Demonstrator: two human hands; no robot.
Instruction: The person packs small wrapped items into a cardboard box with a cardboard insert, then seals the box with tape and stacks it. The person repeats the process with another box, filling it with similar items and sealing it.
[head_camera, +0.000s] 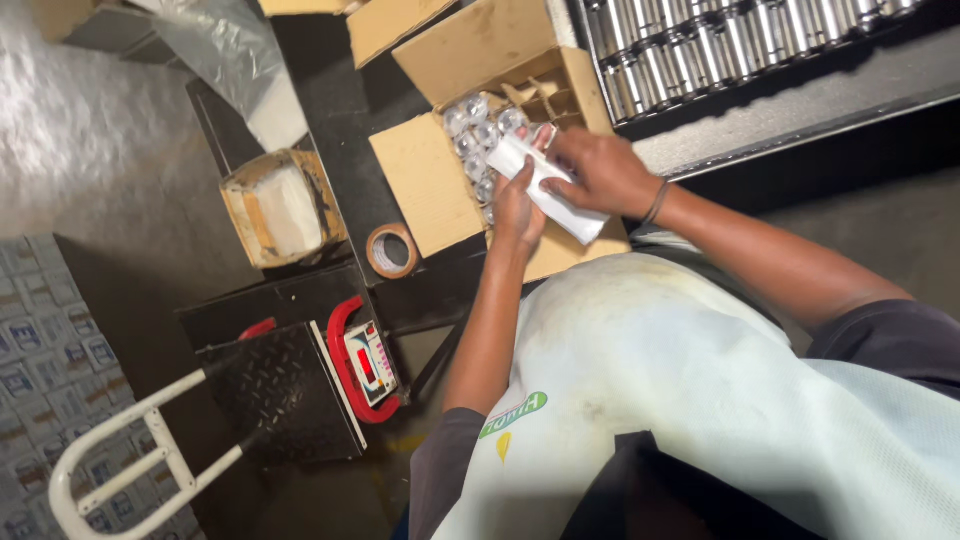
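Gripping 1 white packet, both hands over open brown carton.

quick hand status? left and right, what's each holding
Left hand: closed on the lower end of the white wrapped packet, over the open cardboard box.
Right hand: closed on the same packet's upper part.

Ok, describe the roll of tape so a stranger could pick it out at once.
Start at the open cardboard box of wrapped shiny parts under both hands. Just beyond its outer flap, on the dark table, lies the roll of tape. It is the only ring there: a flat brown hoop with a hollow middle, unlike the square box of white material beside it.
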